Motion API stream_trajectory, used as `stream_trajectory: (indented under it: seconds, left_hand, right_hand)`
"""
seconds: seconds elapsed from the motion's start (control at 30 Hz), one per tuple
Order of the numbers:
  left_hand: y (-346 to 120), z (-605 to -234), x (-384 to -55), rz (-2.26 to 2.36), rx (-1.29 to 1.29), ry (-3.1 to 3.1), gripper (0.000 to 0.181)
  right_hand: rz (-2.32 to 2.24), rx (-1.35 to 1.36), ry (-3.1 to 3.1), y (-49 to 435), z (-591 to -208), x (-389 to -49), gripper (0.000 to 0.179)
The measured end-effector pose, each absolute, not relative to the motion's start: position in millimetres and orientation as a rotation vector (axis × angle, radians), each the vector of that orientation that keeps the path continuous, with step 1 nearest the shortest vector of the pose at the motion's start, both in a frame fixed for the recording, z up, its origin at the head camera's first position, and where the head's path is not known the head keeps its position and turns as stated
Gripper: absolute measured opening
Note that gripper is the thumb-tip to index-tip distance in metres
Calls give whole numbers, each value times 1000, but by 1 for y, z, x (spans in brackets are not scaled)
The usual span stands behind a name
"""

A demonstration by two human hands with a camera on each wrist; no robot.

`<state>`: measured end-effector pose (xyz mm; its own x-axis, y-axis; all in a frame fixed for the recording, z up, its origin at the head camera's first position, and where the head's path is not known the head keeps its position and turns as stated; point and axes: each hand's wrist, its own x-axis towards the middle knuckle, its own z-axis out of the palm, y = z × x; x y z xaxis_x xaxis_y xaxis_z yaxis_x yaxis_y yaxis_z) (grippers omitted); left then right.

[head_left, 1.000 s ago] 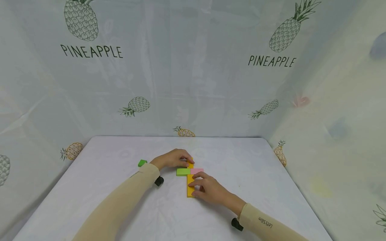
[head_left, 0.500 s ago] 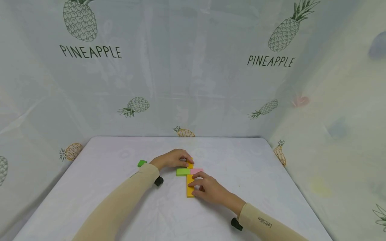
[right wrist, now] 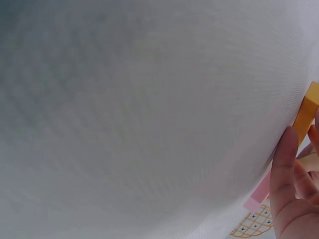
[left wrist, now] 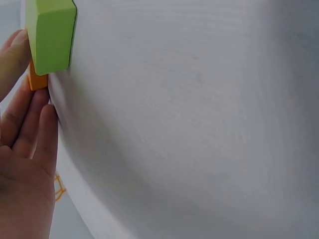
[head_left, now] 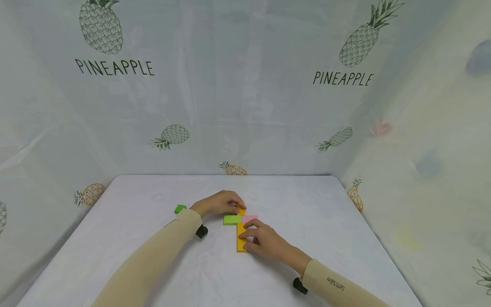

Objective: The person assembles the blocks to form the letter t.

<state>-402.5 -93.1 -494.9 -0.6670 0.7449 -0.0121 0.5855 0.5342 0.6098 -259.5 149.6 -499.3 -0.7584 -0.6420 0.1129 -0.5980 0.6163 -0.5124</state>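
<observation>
Four-armed like a cross, several flat blocks lie together on the white table in the head view. A light green block (head_left: 231,220) forms its left arm and a pink block (head_left: 249,218) its right. My left hand (head_left: 219,201) pinches the far yellow block (head_left: 241,211), whose top is partly covered by the fingers. The near yellow block (head_left: 241,245) is longer to the eye, and my right hand (head_left: 266,241) grips it from the right side. In the left wrist view, fingertips meet the orange-yellow end (left wrist: 38,80) beyond the green block.
A small darker green block (head_left: 180,209) lies left of the left wrist, partly behind the sleeve. Black wrist cameras hang under both cuffs, the right one (head_left: 300,286) close over the table. Pineapple-printed cloth (head_left: 245,106) rises behind the table's far edge.
</observation>
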Motion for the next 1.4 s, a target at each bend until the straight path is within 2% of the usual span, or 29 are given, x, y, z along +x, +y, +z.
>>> stream_trajectory:
  seconds: [0.47,1.1,1.4]
  left_hand:
    - [-93,-491,-402,804,1181,2509,22]
    - [-89,-490,-402,791,1140,2503,21]
    - [-89,-489,-402,769,1125,2515,32]
  right_hand:
    - [-796,-1041,2753,149,-497,-260,27]
    - [-816,-973,2741,150,-497,-260,29]
    - [-828,-966,2730,150,-499,-261,28]
